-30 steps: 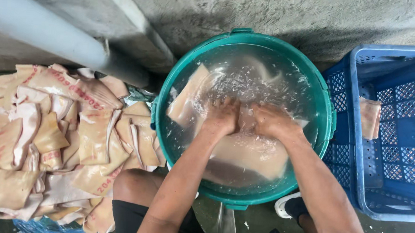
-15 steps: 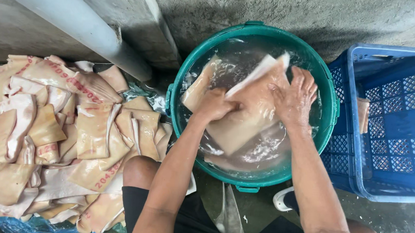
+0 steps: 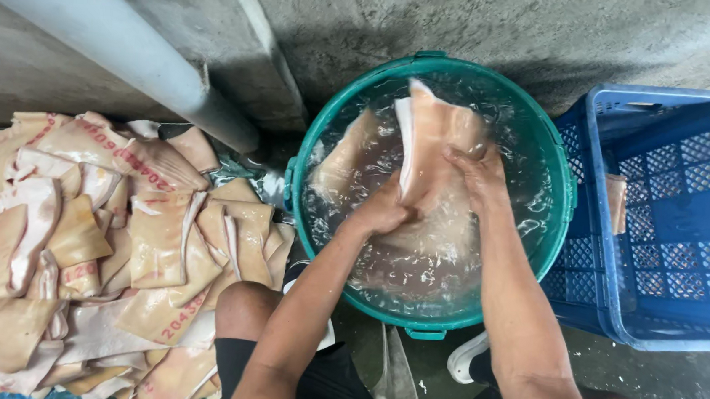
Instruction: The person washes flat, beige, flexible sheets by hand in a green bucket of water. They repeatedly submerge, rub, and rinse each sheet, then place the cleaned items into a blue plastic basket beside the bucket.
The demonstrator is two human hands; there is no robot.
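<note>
You knelt over a teal bucket [image 3: 557, 165] of water, both hands closed on one pale slab of pork skin [image 3: 431, 138] that stood partly out of the water, its upper edge toward the far rim. Your left hand [image 3: 382, 213] clamped the slab's lower left edge, fingers curled under it; your right hand [image 3: 479, 174] pressed over its right side, fingers wrapped on the surface. A second piece [image 3: 343, 161] floated just beside, near the bucket's left wall, and more pale skin lay blurred beneath the foamy water.

To your left, a heap of skin pieces [image 3: 89, 246], tan and white with red stamped marks, spread across the ground up to the bucket's side and touched your left knee. A grey pipe [image 3: 114, 41] ran diagonally above the heap along a concrete wall [image 3: 512, 22]. To your right stood a blue plastic crate [image 3: 674, 216], just beside the bucket, with one small strip of skin [image 3: 616, 203] against its inner left wall. A white shoe [image 3: 467, 360] showed below the bucket on wet concrete.
</note>
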